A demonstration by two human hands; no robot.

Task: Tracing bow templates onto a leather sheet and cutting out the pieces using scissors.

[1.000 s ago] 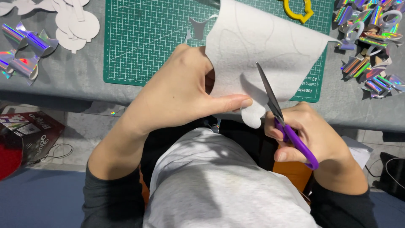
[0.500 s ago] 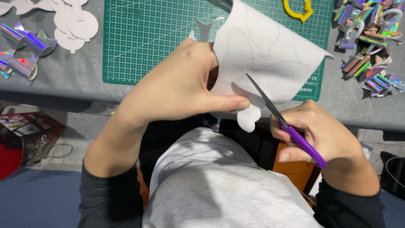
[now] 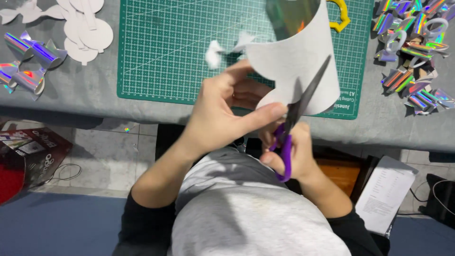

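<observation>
The left hand [image 3: 220,111] pinches the curled white sheet [image 3: 296,71] between thumb and fingers, above the green mat [image 3: 166,52] on the table [image 3: 95,102]. The right hand [image 3: 291,151] is closed through the purple scissors [image 3: 296,118], blades against the sheet's edge. Shiny bows [image 3: 28,61] lie left.

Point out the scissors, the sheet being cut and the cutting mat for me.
purple-handled scissors [image 3: 303,102]: head view, on the dark blades.
white paper sheet [image 3: 294,66]: head view, middle of its curled white side.
green cutting mat [image 3: 166,47]: head view, bare gridded area left of the hands.
</observation>
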